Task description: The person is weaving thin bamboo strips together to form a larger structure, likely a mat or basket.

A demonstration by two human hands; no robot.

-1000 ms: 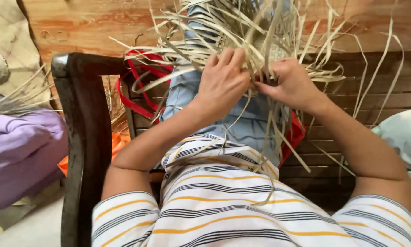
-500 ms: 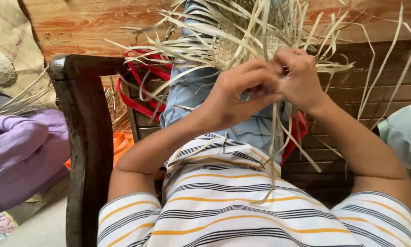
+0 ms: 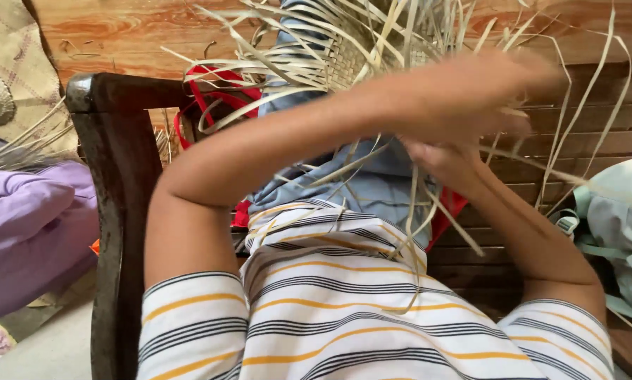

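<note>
A half-woven piece of pale straw strips (image 3: 344,53) rests on my lap, with long loose ends fanning out in all directions. My left hand (image 3: 471,88) is blurred as it sweeps across the front of the weave to the right, over my right hand. My right hand (image 3: 442,158) sits lower, under the left forearm, with loose strips running between its fingers. The grip of either hand is hidden by blur and overlap.
A dark wooden chair arm (image 3: 119,141) stands upright on the left. Purple cloth (image 3: 27,225) lies beyond it. A red bag strap (image 3: 210,84) sits behind the weave. Pale green cloth (image 3: 622,225) lies at the right, against a slatted wooden backrest (image 3: 583,141).
My left arm has swung across to the right and now covers my right hand. Earlier both hands were together, pinching strips at the weave's edge.
</note>
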